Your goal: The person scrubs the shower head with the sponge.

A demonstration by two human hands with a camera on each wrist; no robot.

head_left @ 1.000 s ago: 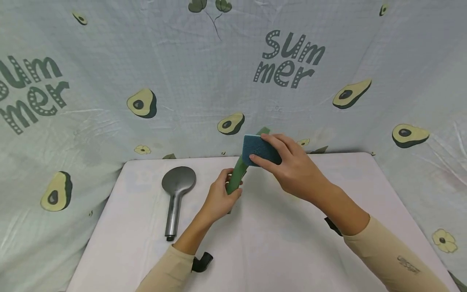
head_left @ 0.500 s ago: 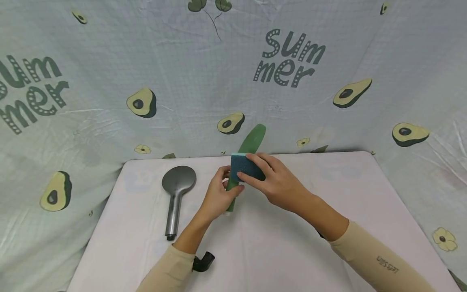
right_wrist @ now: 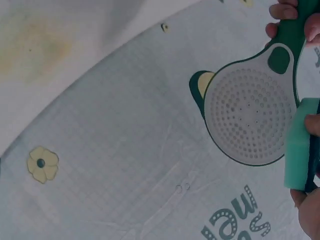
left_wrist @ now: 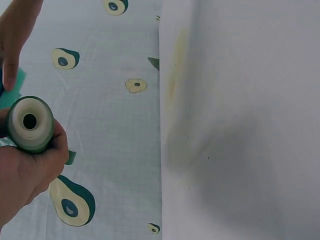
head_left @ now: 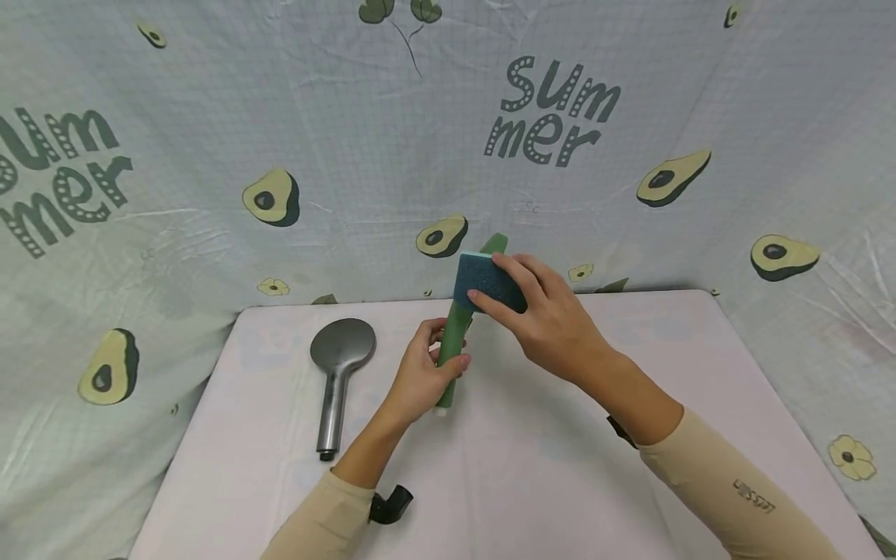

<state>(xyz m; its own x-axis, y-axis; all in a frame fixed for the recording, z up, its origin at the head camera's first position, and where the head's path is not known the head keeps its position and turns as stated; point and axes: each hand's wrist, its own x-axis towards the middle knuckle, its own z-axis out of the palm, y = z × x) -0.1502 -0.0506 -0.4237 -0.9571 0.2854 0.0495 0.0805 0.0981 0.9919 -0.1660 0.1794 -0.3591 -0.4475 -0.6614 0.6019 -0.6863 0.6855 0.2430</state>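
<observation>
Avocado-printed cloth hung behind a white table, and above the table's far middle the person held up a green shower head, tilted away toward the cloth. Its handle sat in the left hand, fingers and thumb curled round it. The right hand pinched a blue-green sponge between thumb and fingers and had it against the head's upper end; from the right wrist the sponge touched the rim of the pale, perforated spray face. Well to the left, a grey shower head lay flat on the table, handle toward the person.
</observation>
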